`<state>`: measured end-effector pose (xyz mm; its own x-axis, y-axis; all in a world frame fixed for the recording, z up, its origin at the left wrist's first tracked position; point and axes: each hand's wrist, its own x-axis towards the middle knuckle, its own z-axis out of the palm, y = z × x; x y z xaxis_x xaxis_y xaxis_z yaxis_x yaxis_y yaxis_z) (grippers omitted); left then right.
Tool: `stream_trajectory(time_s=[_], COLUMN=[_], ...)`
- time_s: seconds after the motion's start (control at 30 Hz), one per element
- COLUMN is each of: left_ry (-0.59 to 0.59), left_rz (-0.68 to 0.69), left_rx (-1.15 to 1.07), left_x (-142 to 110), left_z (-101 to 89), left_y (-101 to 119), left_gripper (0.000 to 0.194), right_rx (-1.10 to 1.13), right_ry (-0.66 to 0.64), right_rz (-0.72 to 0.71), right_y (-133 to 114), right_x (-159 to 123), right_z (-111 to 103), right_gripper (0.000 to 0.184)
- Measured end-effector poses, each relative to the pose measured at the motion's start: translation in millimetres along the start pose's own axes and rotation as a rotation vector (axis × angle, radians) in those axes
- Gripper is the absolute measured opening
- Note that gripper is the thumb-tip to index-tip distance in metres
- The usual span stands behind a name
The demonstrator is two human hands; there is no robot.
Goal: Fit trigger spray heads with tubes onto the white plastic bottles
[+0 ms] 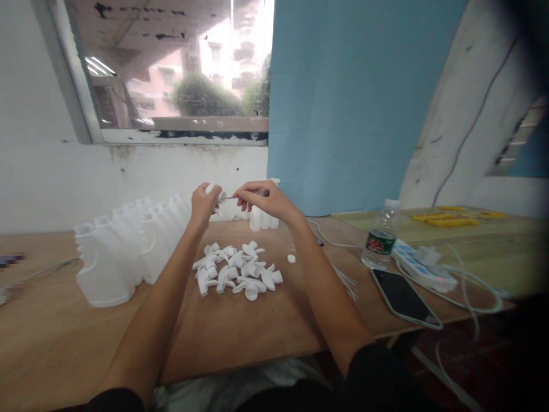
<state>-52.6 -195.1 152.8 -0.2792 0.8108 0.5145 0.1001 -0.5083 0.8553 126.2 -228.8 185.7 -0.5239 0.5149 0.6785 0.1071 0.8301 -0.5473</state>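
Observation:
My left hand [205, 201] is closed around a white trigger spray head [221, 197], partly hidden by the fingers. My right hand [259, 197] grips a thin screwdriver-like tool [266, 193] with a metal shaft and a dark handle end. The shaft's tip meets the opening of the spray head. Below both hands, a loose pile of white trigger spray heads [235, 269] lies on the wooden table [223, 337]. A small white round piece [291, 258] rests beside the pile, near my right forearm.
Several translucent white bottles [107, 263] stand in rows at left, and more white bottles [262, 218] behind my right hand. Thin white tubes [346, 283], a water bottle [380, 237], a phone [405, 297] and a power strip [422, 266] with cables are at right.

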Motion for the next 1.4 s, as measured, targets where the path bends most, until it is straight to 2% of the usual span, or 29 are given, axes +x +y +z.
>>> stream_trajectory(time_s=[0.1, 0.17, 0.23, 0.3, 0.43, 0.5, 0.6, 0.77, 0.9, 1.0, 1.3, 1.4], left_ry=[0.112, 0.166, 0.168, 0.040, -0.375, -0.427, -0.327, -0.111, -0.027, 0.009, -0.038, -0.144], left_rz=[0.127, 0.146, 0.111, -0.007, -0.285, -0.335, -0.285, -0.071, 0.042, 0.049, -0.042, -0.087], left_rx=[0.143, 0.179, 0.095, -0.124, -0.568, -0.637, -0.578, -0.255, -0.026, 0.005, -0.111, -0.196], left_x=[1.0, 1.4, 1.2, 0.3, -2.8, -3.9, -3.8, -2.7, -3.7, -4.1, 0.7, 1.0], left_z=[2.6, 4.1, 3.8, 1.8, -0.5, 1.4, 6.2, 9.7, 9.5, 9.7, 4.3, 2.7], left_y=[-6.2, -8.2, -5.9, 0.4, 14.2, 16.1, 11.9, 3.0, 2.3, 2.3, -1.9, 2.5], left_gripper=[0.021, 0.020, 0.020, 0.020, 0.020, 0.020, 0.023, 0.023, 0.019, 0.019, 0.019, 0.020], right_rx=[-0.091, -0.099, -0.024, 0.127, 0.425, 0.451, 0.366, 0.176, 0.014, -0.020, 0.294, 0.447], right_ry=[0.007, 0.017, 0.017, 0.001, -0.035, -0.011, 0.057, 0.093, 0.065, 0.061, 0.081, 0.082], right_rz=[-0.007, 0.006, 0.015, 0.012, -0.018, -0.033, -0.044, -0.064, -0.116, -0.147, -0.116, -0.121], right_y=[3.5, 6.0, 9.0, 12.4, 18.7, 19.6, 16.1, 6.4, 6.0, 11.5, 32.3, 38.6], right_x=[1.0, 2.1, 3.3, 4.4, 7.1, 8.6, 8.5, 2.9, 0.7, 2.2, 10.4, 12.0], right_z=[3.9, 5.3, 4.9, 3.4, 2.2, 1.9, -0.2, -2.9, 0.6, 5.8, 16.6, 15.6], right_gripper=[0.020, 0.020, 0.022, 0.023, 0.029, 0.028, 0.024, 0.021, 0.021, 0.021, 0.018, 0.020])
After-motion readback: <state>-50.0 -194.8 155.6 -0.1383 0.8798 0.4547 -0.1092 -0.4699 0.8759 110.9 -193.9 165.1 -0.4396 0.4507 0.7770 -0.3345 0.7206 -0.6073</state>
